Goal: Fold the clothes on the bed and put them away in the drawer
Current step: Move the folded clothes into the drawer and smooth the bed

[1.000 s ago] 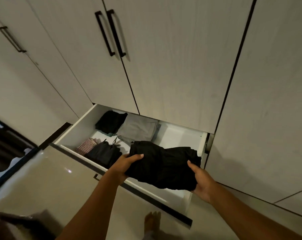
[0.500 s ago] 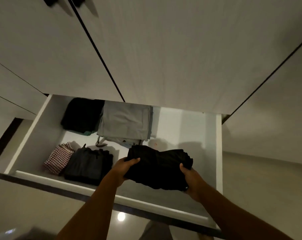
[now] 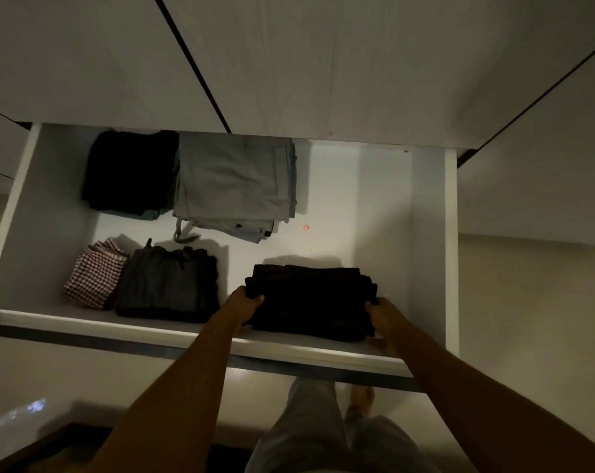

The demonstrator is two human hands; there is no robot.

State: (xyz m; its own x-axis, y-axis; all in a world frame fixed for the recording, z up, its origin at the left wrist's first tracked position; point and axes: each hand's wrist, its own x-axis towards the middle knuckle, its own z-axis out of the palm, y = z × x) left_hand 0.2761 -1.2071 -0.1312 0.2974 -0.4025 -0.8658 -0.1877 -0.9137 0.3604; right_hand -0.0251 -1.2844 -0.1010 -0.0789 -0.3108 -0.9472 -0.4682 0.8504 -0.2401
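A folded black garment (image 3: 311, 300) lies low in the front right part of the open white drawer (image 3: 432, 240). My left hand (image 3: 243, 303) grips its left edge and my right hand (image 3: 386, 315) grips its right edge. Whether the garment rests fully on the drawer floor cannot be told. Beside it to the left sit a folded dark grey garment (image 3: 168, 285) and a red checked cloth (image 3: 96, 273). At the back lie a folded black piece (image 3: 130, 172) and a grey stack (image 3: 234, 186).
Pale wardrobe doors (image 3: 289, 63) rise behind the drawer. The drawer's front edge (image 3: 118, 331) crosses under my forearms. My legs in grey shorts (image 3: 309, 428) and a bare foot (image 3: 360, 396) stand on the glossy floor below.
The black garment has gone down from above the drawer front into the drawer's front right area, both hands still holding it. The view has tilted down over the drawer.
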